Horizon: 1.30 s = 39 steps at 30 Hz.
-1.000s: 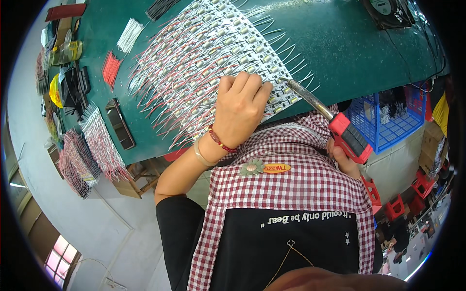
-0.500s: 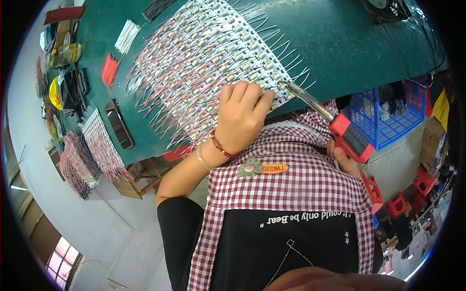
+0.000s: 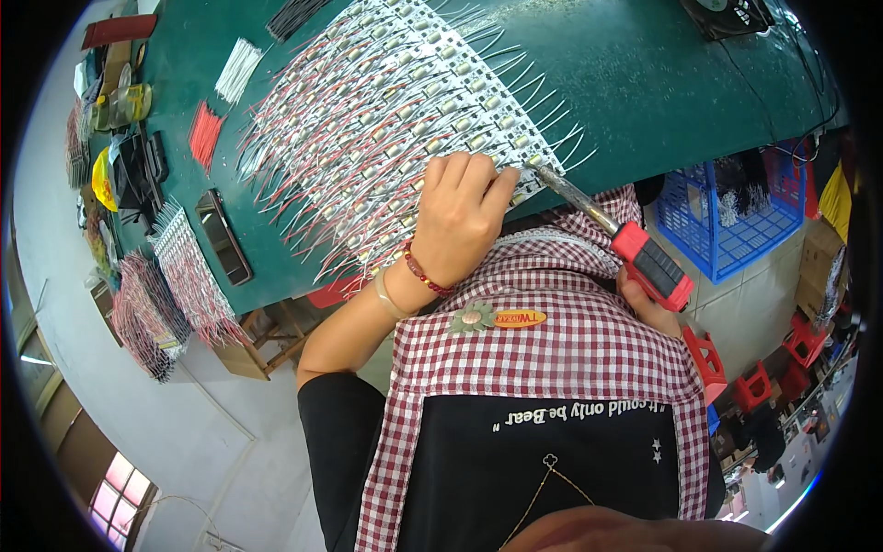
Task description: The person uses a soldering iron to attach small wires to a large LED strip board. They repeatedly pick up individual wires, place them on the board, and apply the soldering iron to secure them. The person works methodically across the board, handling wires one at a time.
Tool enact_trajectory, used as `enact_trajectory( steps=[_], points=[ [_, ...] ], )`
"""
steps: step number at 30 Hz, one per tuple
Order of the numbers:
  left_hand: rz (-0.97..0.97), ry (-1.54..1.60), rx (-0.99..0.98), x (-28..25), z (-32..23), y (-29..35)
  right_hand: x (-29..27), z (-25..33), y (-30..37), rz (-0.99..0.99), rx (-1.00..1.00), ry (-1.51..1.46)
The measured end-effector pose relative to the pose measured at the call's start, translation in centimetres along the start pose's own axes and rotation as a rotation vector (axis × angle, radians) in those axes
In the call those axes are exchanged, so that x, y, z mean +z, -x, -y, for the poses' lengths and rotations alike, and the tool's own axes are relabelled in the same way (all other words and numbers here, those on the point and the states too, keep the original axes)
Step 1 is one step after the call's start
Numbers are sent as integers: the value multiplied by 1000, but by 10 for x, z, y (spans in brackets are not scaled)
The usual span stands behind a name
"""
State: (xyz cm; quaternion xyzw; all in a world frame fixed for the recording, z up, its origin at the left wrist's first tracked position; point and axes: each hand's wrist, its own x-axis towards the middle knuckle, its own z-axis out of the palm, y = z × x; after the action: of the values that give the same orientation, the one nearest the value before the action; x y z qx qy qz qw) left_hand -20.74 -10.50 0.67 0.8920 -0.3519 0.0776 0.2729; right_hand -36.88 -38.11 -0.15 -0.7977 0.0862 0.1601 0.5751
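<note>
A sheet of white circuit boards (image 3: 395, 129), crowded with small components and with red and white wires along its rows, lies on the green table. My left hand (image 3: 463, 216) rests at the sheet's near right edge, its fingers curled down and closed; whatever they pinch is hidden beneath them. In my right hand (image 3: 651, 311) is a soldering iron (image 3: 651, 265) with a red and black handle, gripped from below, the fingers partly hidden behind it. The iron's metal tip meets the sheet's near right corner, just right of my left fingertips.
Red wires (image 3: 204, 132) and white wires (image 3: 241, 71) lie in bundles left of the sheet, near a phone (image 3: 224, 237). A smaller wired board sheet (image 3: 191, 267) overhangs the left table edge. A blue plastic crate (image 3: 717, 225) stands at right; a fan (image 3: 729, 17) sits far right.
The soldering iron's handle and my right hand have shifted slightly left, and the tip sits a touch lower on the corner. My left hand has barely moved.
</note>
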Motion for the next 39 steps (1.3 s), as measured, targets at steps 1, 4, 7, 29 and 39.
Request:
enact_trajectory(
  steps=[1,4,7,29,39],
  points=[
    [-25,4,0,2,1,0,0,0,1,-13,-1,29],
    [-48,7,2,2,1,-1,0,-1,3,-38,-1,-35],
    [-51,0,6,2,0,-1,-1,-2,5,-30,-3,-100],
    [-43,-63,45,-2,-11,2,-2,-4,14,-36,36,-259],
    [-39,-45,43,4,-12,3,0,-17,21,-27,-5,-56]
  ],
)
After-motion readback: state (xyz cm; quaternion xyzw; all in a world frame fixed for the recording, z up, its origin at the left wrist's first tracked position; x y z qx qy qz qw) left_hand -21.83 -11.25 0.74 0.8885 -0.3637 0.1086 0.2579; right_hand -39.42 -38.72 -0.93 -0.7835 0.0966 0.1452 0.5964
